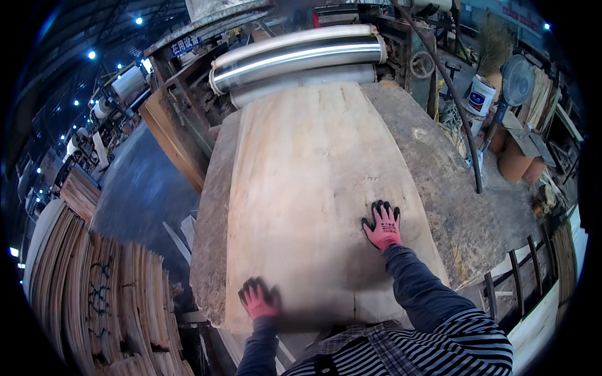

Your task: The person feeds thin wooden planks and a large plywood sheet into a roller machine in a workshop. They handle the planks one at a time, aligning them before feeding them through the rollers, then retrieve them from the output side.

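A large pale wood veneer sheet [313,169] lies flat on a worn, stained table [433,169]. Its far end reaches up to a pair of shiny metal rollers [301,59]. My left hand [259,299], in a pink glove with dark fingertips, rests over the near left corner of the sheet, fingers spread and slightly blurred. Farther forward, near the right edge, my right hand [383,227] in a matching glove presses flat on the veneer with its fingers apart. Neither hand grips anything.
Stacked veneer sheets [119,294] stand at the lower left. A wooden board [172,138] leans beside the machine's left side. On the right are a slanting dark metal bar [461,113], a white bucket [480,96], a fan [517,81] and a handwheel [422,64].
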The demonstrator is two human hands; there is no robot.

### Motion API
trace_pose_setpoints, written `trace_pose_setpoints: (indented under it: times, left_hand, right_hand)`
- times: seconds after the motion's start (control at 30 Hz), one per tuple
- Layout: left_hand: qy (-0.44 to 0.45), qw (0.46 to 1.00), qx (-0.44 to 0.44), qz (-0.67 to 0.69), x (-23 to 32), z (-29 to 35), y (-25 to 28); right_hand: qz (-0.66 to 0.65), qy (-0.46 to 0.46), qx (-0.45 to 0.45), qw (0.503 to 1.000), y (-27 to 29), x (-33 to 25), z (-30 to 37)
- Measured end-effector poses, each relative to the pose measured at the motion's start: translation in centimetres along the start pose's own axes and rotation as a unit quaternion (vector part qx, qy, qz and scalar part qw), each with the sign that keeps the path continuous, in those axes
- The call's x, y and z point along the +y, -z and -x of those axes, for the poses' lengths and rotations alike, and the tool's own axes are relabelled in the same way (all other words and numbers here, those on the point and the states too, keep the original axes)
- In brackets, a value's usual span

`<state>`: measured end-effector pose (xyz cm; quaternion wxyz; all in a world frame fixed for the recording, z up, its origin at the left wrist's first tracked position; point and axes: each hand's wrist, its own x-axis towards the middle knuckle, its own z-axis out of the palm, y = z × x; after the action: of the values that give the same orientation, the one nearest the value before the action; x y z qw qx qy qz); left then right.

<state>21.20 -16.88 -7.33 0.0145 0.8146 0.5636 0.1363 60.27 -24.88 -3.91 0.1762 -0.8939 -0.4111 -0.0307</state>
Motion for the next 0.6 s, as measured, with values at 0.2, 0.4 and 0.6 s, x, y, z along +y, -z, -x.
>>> trace_pose_setpoints:
  times: [0.2,0.4,0.6]
  left_hand:
    - [-0.038,0.997,0.060,0.002,1.1,0.0,1.0]
    - [-0.012,1.000,0.024,0.003,0.7,0.3,0.9]
    - [0.008,1.000,0.018,0.006,0.3,0.4,0.0]
  right_hand:
    - [-0.016,0.000,-0.015,1.000,0.2,0.4,-0.2]
    - [-0.007,-0.001,-0.041,0.999,0.3,0.2,-0.1]
    - [-0.010,0.006,-0.040,0.999,0.4,0.3,-0.1]
